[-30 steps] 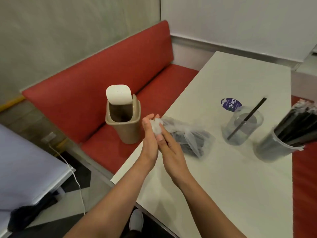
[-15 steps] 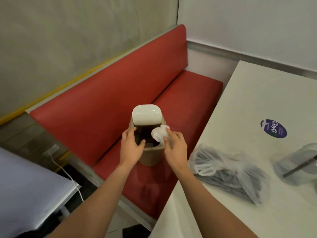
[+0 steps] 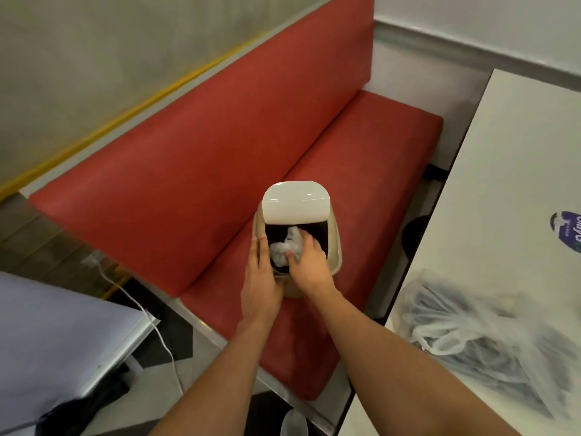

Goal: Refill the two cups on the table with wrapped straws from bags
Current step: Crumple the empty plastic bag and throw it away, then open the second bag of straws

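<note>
Pushing a crumpled plastic wad (image 3: 284,248) into the dark mouth of the bin (image 3: 335,247), the right hand (image 3: 309,264) has its fingers (image 3: 312,243) curled over the wad's right side and the thumb on its near edge, so the wad sits just inside the opening, partly under the fingertips. The left hand (image 3: 262,280) lies on the bin's left rim, its fingers (image 3: 256,247) fairly straight along the edge and wrapped round nothing. The white lid (image 3: 297,201) stands tipped up at the bin's far side, leaving the opening free above the wad. The bin stands on the red bench seat (image 3: 361,146), with bare cushion to its left and beyond it. To the bin's right runs the table (image 3: 518,171) edge, and there, nearer the viewer than the bin, the bag of wrapped straws (image 3: 471,338) lies slumped just inside that edge. Half a second ago the wad was up at the bin's right rim; now it is lower in the opening, and the left hand has moved from the bin's front to its left rim.
</note>
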Demonstrator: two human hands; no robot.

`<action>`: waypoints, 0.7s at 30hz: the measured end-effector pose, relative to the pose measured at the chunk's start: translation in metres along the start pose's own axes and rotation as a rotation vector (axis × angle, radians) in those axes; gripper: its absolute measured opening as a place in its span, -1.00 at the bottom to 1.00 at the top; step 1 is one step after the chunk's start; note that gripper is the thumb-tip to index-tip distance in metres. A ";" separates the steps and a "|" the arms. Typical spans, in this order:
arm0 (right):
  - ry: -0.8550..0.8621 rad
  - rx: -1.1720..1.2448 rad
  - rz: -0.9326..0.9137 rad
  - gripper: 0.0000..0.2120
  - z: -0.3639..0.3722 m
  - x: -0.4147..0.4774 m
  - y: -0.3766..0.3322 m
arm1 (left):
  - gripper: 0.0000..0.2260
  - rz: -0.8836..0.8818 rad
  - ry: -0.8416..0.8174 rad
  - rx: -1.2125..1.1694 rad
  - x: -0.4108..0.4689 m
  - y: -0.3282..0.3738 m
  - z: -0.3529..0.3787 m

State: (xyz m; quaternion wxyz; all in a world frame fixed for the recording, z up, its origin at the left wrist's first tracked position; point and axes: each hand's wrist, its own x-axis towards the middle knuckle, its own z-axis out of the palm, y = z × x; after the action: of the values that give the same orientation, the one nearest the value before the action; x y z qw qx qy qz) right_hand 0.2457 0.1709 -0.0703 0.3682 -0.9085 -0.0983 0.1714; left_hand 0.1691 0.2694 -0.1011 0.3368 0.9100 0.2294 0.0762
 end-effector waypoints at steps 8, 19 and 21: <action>0.033 0.045 -0.054 -0.62 -0.017 -0.029 0.007 | -0.16 0.022 -0.041 -0.044 -0.008 0.003 -0.011; 0.552 -0.114 -0.329 -0.72 -0.140 -0.141 0.089 | -0.71 0.356 0.032 -0.079 -0.066 0.115 0.008; 0.683 -0.150 -0.298 -0.76 -0.167 -0.167 0.119 | -0.65 0.381 -0.075 -0.127 -0.080 0.147 0.023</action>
State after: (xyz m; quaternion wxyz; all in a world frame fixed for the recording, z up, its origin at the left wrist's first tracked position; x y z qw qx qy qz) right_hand 0.1621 -0.0710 -0.0022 0.3330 -0.9135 -0.1132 -0.2046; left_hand 0.1587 0.1205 -0.0223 0.3812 0.9162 0.0352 0.1188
